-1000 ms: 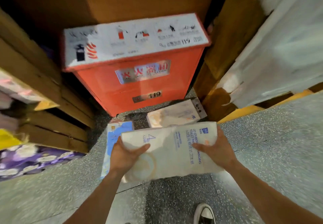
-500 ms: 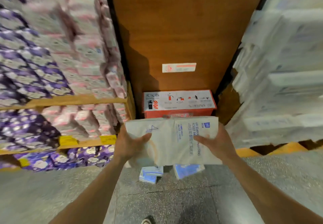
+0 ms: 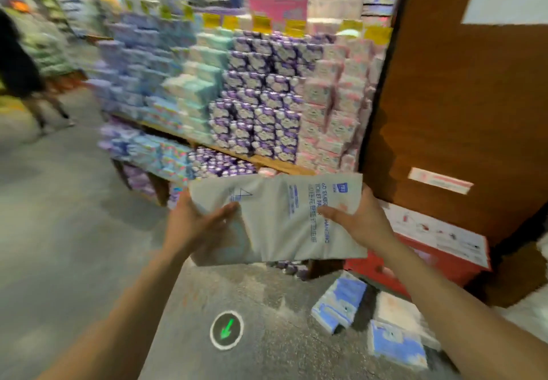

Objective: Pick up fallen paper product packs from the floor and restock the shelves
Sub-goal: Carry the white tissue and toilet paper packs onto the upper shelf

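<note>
I hold a pale grey toilet paper pack (image 3: 278, 219) with blue print at chest height, flat between both hands. My left hand (image 3: 195, 228) grips its left end, thumb on top. My right hand (image 3: 355, 222) grips its right end the same way. On the floor at lower right lie a blue and white pack (image 3: 341, 302), a white pack (image 3: 397, 314) and another blue pack (image 3: 397, 347). Behind the held pack rise wooden shelves (image 3: 284, 164) stacked with purple, pink, teal and blue packs.
A red fire extinguisher box (image 3: 439, 249) with a white lid stands at right against a brown wooden panel (image 3: 462, 112). A round floor marker with a green arrow (image 3: 226, 330) lies near my feet. A person (image 3: 20, 65) walks at far left in the grey aisle.
My view has swung up and to the left, from the red box and floor to the shelves along the aisle. The pack has risen with both hands still on its ends.
</note>
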